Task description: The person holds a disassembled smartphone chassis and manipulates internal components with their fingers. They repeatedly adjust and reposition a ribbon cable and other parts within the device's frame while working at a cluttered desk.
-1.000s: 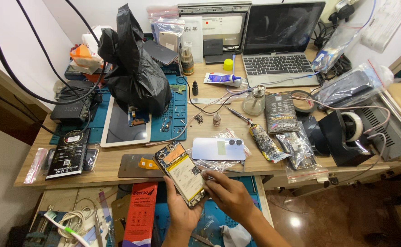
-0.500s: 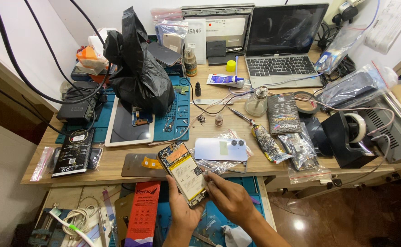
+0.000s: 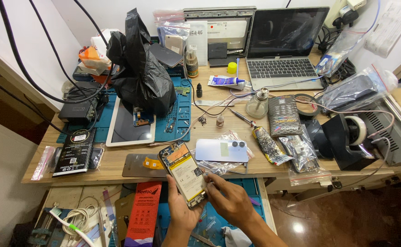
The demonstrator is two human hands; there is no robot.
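Low in the middle of the frame, two hands work on one opened phone (image 3: 183, 173), its back off and its yellow battery and circuit board showing. The left hand (image 3: 182, 212) is curled under the phone's lower end, fingers wrapped round its edges, holding it tilted just in front of the worktop (image 3: 118, 158) edge. The right hand (image 3: 230, 201) is partly closed, its fingertips (image 3: 208, 181) pinched at the phone's right side; whether they grip a small tool or part cannot be told.

On the worktop, just above the phone, lies one pale blue back cover (image 3: 222, 150) with two camera rings, resting on clear plastic bags. One grey panel (image 3: 141, 164) lies left of the phone. Further up, centre left, sits one white tablet (image 3: 131, 126) on a blue mat, beside one crumpled black bag (image 3: 141, 73). One laptop (image 3: 282, 50) stands open at the upper right, and one tape dispenser (image 3: 351, 137) sits at the right.
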